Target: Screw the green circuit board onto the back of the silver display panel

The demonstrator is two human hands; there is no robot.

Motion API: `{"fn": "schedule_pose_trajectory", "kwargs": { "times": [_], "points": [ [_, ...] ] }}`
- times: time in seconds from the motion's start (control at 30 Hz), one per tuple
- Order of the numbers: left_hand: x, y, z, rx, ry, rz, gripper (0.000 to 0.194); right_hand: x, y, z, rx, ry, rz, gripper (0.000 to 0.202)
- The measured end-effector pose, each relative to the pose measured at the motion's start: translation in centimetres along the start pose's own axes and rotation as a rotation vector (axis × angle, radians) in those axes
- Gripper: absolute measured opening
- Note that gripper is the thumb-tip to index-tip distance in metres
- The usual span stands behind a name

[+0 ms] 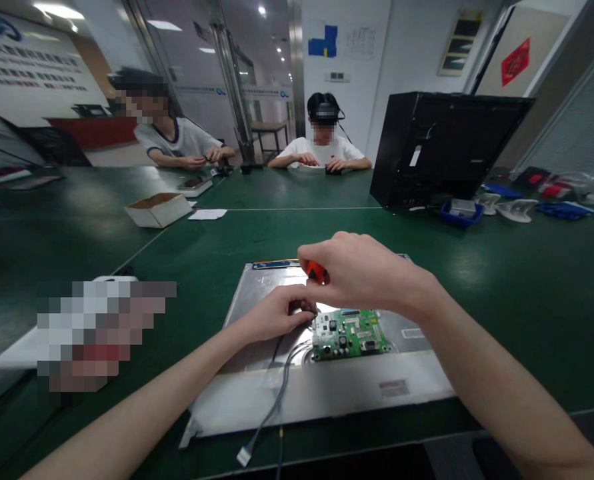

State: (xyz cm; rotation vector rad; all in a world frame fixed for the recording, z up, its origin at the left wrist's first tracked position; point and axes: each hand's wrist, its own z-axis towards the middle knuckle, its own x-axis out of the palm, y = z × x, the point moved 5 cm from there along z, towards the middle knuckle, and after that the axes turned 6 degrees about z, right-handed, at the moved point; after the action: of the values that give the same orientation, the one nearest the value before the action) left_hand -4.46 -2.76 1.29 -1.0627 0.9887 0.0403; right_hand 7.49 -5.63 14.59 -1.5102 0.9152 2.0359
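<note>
one board (pixel 349 333) — inside panel (pixel 257 283) edges, table (pixel 197 257) around

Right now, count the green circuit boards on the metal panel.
1: the green circuit board sits on the metal panel, beside the left hand. The right hand covers part of the panel, so another may be hidden.

This looks like an office room turned electronics workshop, since the green desk (pixel 247 237) carries a circuit board (pixel 349 333) on a metal panel (pixel 257 290) and a black housing (pixel 457 143), two people (pixel 321 148) work at its far side, and glass doors (pixel 184 60) and a lettered wall (pixel 31 100) stand behind.
</note>
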Motion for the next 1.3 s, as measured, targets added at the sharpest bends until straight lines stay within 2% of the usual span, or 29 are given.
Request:
{"fn": "schedule_pose_trajectory", "kwargs": {
  "times": [0.43, 0.6, 0.7, 0.93, 1.1, 1.3],
  "points": [
    [0.1, 0.6, -0.1, -0.011, -0.021, 0.014, 0.006, 0.0, -0.2, 0.5, 0.001, 0.031, 0.011, 0.02],
    [0.1, 0.6, 0.0, -0.015, 0.0, 0.013, 0.006, -0.3, -0.5, 1.0, 0.126, 0.047, -0.033, 0.045],
    [0.0, 0.6, 0.1, -0.001, -0.013, 0.007, 0.005, -0.4, -0.9, 1.3, 0.203, 0.038, -0.064, 0.04],
    [0.3, 1.2, -0.1, 0.0, -0.013, -0.032, 0.006, 0.0, -0.6, 0.5, 0.014, 0.026, -0.015, 0.013],
    [0.1, 0.8, 0.0, -0.019, -0.011, -0.005, 0.006, -0.1, -1.2, 0.2, -0.031, 0.052, 0.018, 0.014],
    [-0.1, 0.1, 0.1, -0.029, -0.005, 0.026, 0.005, -0.1, -1.5, 0.8, 0.042, 0.012, 0.008, 0.028]
  ]
}}
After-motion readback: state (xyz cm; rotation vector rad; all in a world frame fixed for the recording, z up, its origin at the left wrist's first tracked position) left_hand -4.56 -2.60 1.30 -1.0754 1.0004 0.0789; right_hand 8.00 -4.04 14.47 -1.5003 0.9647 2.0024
